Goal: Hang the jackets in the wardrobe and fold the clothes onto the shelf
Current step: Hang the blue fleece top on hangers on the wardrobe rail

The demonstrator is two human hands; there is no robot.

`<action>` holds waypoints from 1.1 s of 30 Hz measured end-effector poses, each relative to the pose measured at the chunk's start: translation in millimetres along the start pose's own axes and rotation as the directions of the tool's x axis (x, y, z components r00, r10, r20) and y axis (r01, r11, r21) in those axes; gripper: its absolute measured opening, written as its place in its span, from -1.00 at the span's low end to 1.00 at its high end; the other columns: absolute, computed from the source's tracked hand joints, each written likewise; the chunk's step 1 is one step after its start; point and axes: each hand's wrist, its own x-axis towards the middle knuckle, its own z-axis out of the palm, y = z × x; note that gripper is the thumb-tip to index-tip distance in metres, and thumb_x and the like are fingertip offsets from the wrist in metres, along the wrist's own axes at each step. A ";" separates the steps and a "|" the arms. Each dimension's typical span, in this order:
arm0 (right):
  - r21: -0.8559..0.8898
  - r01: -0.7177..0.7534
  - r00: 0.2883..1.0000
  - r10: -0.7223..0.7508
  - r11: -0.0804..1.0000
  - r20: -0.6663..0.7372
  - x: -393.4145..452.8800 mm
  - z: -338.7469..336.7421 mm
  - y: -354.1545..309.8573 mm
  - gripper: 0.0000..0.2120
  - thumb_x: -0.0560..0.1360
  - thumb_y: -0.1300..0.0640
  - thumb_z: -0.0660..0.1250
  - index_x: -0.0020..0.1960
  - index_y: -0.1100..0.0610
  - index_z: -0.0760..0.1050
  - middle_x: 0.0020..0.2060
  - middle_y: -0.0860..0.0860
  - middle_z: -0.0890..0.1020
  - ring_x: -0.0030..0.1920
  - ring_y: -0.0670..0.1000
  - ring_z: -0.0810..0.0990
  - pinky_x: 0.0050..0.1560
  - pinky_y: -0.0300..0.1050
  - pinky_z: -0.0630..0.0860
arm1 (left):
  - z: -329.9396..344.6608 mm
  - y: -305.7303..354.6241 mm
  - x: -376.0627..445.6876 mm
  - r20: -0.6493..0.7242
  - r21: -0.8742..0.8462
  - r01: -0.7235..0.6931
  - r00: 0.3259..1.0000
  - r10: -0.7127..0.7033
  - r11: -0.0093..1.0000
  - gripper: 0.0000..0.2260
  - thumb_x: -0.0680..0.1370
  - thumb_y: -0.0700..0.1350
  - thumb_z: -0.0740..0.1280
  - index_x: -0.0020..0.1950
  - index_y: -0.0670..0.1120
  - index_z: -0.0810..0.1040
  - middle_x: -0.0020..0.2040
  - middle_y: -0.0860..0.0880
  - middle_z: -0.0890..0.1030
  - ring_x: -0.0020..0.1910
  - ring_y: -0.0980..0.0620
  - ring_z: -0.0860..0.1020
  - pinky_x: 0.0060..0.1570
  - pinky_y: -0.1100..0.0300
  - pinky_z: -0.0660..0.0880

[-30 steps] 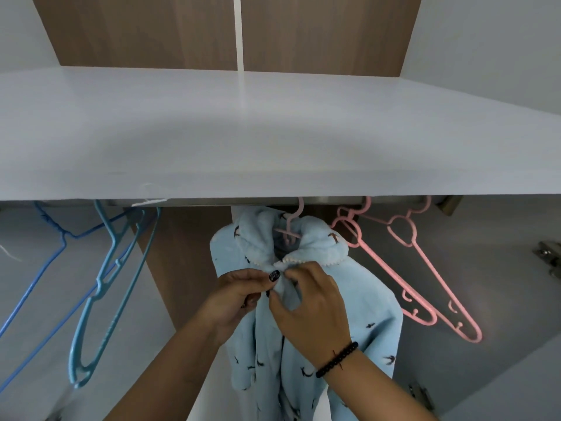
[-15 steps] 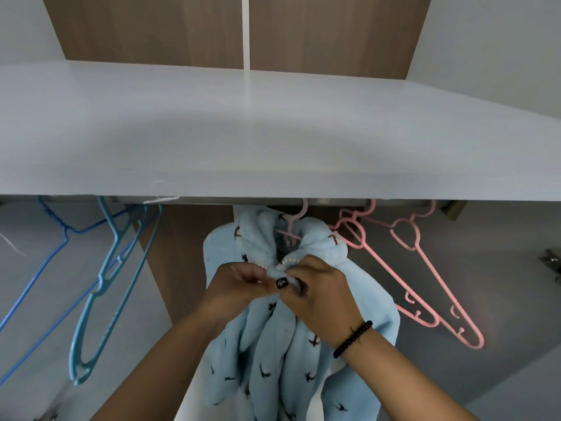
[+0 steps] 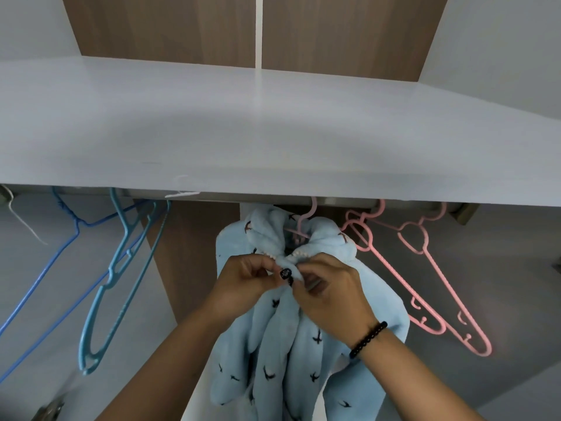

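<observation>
Nearest to us, our two forearms reach up toward the pale blue fleece jacket, and we take that jacket as our landmark. Our right hand, with a black bead bracelet on its wrist, lies against the jacket's front just below the collar, fingers curled and pinching the fabric at the neck opening. Our left hand meets it there from the jacket's left, its fingers also curled and its thumb and forefinger pinching the same edge, the dark-painted thumbnail touching the cloth. The two hands touch each other at the closure.

The jacket, printed with small dark birds, hangs on a pink hanger whose hook rises above the collar to the rail. Just to the jacket's right two bare pink hangers hang from the same rail. Well to the jacket's left hang teal hangers, and beyond them blue wire hangers.

Above the jacket runs the white shelf, and behind that stand the brown wooden back panels of the wardrobe.
</observation>
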 end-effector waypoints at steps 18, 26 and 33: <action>-0.096 0.094 0.996 -0.094 0.991 0.007 0.0 6.0 7.4 -0.80 0.44 0.20 0.28 -0.03 0.22 0.63 -0.13 -0.01 0.58 -0.23 -0.17 0.53 -0.14 -0.45 0.44 | -2.2 -14.9 -3.2 -0.025 0.087 -0.118 0.992 0.121 0.989 -0.84 0.34 0.01 0.48 -0.19 -0.05 0.66 -0.25 -0.41 0.53 -0.26 -0.12 0.44 -0.16 0.01 0.41; 0.209 -0.059 0.998 0.063 0.976 -0.012 -9.0 9.7 17.7 -0.74 0.44 0.44 0.29 0.00 0.17 0.62 -0.04 -0.20 0.57 0.03 -0.36 0.54 0.06 -0.49 0.42 | 4.0 -14.0 -11.4 0.038 0.370 -0.350 0.931 0.362 0.860 -0.94 0.49 -0.15 0.34 -0.11 -0.13 0.56 -0.20 0.06 0.56 -0.32 0.07 0.45 -0.27 0.27 0.39; 0.065 -0.005 0.998 0.009 0.998 -0.062 -13.1 17.0 12.9 -0.85 0.46 0.36 0.35 -0.04 0.19 0.62 -0.11 -0.07 0.61 -0.06 -0.22 0.57 0.01 -0.46 0.45 | 2.4 -12.5 -12.7 0.023 0.341 -0.313 0.946 0.325 0.887 -0.94 0.46 -0.19 0.32 -0.12 -0.16 0.56 -0.20 0.05 0.56 -0.34 0.11 0.43 -0.28 0.29 0.35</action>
